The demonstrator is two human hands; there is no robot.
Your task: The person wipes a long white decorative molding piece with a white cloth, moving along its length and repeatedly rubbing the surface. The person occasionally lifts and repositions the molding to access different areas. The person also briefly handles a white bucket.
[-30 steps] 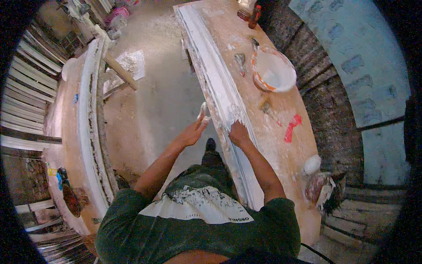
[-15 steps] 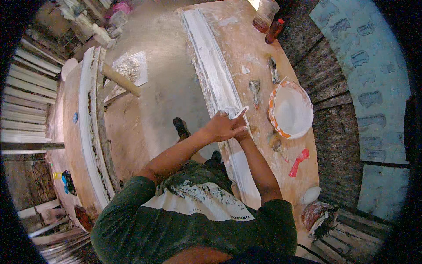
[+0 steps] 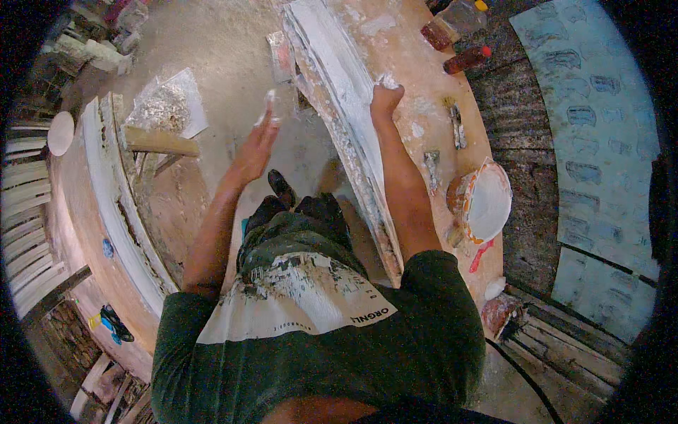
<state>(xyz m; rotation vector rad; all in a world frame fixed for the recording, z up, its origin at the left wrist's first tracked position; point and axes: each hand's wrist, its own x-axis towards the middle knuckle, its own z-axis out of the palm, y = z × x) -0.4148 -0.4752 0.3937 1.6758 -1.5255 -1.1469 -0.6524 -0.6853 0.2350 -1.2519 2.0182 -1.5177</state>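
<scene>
My right hand (image 3: 386,102) is closed on a lump of white plaster (image 3: 388,82) at the right edge of a long white plaster moulding (image 3: 337,67). The moulding lies along the left side of the wooden table, its surface wet-looking and ridged lengthwise. My left hand (image 3: 258,145) is off the table, above the floor, with fingers stretched out and white smears on the tips; it holds nothing I can see. To the right of my right forearm stands a white-coated bucket (image 3: 489,203) with an orange rim. Two paintbrushes, one (image 3: 455,124) farther and one (image 3: 431,168) nearer, lie beside it.
A red-capped bottle (image 3: 467,60) and a clear jug (image 3: 455,25) of dark liquid stand at the far right. A red strip (image 3: 482,256) lies by the bucket. Another white moulding (image 3: 127,205) rests on a table at left. A debris-covered sheet (image 3: 166,106) lies on the floor.
My hands were together over the moulding and have parted. The right has moved forward along it with the plaster; the left has swung left, off the table. The view has shifted.
</scene>
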